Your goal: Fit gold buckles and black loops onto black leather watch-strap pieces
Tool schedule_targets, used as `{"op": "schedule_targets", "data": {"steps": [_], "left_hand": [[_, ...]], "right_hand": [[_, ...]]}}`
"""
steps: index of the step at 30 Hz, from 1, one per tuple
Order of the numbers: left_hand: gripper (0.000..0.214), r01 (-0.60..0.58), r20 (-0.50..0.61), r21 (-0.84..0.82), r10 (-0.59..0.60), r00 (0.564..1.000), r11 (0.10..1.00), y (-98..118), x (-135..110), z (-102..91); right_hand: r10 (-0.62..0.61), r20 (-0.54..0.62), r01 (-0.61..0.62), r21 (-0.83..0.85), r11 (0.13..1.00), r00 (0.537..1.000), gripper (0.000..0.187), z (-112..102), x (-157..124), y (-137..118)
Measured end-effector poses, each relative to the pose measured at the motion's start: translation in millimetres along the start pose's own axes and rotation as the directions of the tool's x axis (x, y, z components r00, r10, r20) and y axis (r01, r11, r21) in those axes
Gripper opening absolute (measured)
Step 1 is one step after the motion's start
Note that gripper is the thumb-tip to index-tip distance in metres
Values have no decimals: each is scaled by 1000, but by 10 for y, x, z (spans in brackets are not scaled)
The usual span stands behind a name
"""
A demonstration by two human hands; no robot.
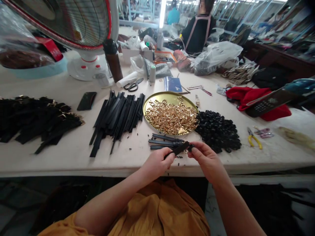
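A flat black strap point(180, 149) is pinched in my left hand point(159, 164), its far end pointing up to the right. My right hand point(204, 159) closes its thumb and fingers on a small black loop point(190, 147) at that end of the strap. Just behind my hands lie several black straps point(162, 141) side by side. Beyond them stands a round gold tray point(154, 98) heaped with small gold buckles point(169, 114). A pile of black loops point(219, 131) sits to the right, touching the tray's edge. More black straps point(118, 114) are stacked left of the tray.
Finished-looking black pieces with gold metal point(41, 118) cover the far left, near a phone point(87, 101). A fan point(88, 65) and a bottle point(113, 60) stand behind. Scissors point(133, 86), a blue booklet point(173, 84), yellow-handled pliers point(254, 139) and red cloth point(275, 111) lie around.
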State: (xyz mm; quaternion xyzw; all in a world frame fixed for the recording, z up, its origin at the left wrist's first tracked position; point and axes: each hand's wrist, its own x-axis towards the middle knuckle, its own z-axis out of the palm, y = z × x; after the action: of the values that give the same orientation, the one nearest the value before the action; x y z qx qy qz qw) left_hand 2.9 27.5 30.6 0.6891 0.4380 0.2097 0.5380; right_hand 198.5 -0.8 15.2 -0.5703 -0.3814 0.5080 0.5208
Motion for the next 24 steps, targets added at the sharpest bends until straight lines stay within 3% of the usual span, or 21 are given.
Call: {"op": "schedule_targets", "data": {"steps": [3,9,12,16,20,22,24], "left_hand": [[23,16,34,-55,-14,999,998,13,3,5],[24,246,151,-349,-205,967,904,-43,35,105],[24,248,145,-347,-209,967,905,-82,46,136],[26,181,111,-160,-164,980,970,-119,29,133],[28,66,101,81,-74,992,994,-115,28,64],[28,-2,138,202,-26,990,979,-91,34,25],[27,-60,170,272,13,985,960,-57,28,11]], "right_hand": [[58,-20,-54,176,983,998,30,54,-3,2],[250,-79,-185,472,862,965,19,166,34,83],[315,-69,-235,522,820,946,19,219,35,170],[271,-100,-201,443,874,957,17,248,10,251],[92,-174,-69,134,989,980,23,202,-60,227],[44,-124,-48,-26,999,991,26,175,-111,204],[61,-44,-64,-69,996,997,26,174,-165,207]]}}
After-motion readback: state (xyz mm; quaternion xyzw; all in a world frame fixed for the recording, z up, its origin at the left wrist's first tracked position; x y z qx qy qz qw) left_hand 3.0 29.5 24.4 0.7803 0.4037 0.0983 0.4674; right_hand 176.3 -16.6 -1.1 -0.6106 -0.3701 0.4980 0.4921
